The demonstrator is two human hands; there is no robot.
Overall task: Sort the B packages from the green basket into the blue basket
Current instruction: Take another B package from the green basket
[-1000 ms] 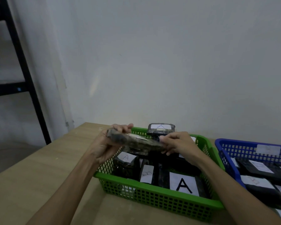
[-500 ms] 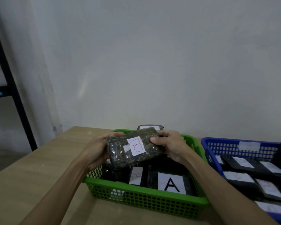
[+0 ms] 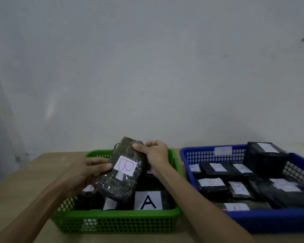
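Observation:
A dark package with a white label marked B in red (image 3: pixel 120 174) is held tilted above the green basket (image 3: pixel 116 220). My right hand (image 3: pixel 154 155) grips its far top edge. My left hand (image 3: pixel 88 170) touches its left side with fingers stretched out along it. Beneath it in the green basket lie dark packages, one with a large black A label (image 3: pixel 148 200). The blue basket (image 3: pixel 270 221) stands to the right, holding several dark packages with B labels (image 3: pixel 211 185).
Both baskets sit side by side on a light wooden table (image 3: pixel 25 181) against a pale wall. One black package (image 3: pixel 265 158) leans raised at the blue basket's far right. Bare table lies left of the green basket.
The B package has been turned from lying sideways to standing more upright, label toward me. My left hand has loosened to its side. The view has shifted right, showing more of the blue basket.

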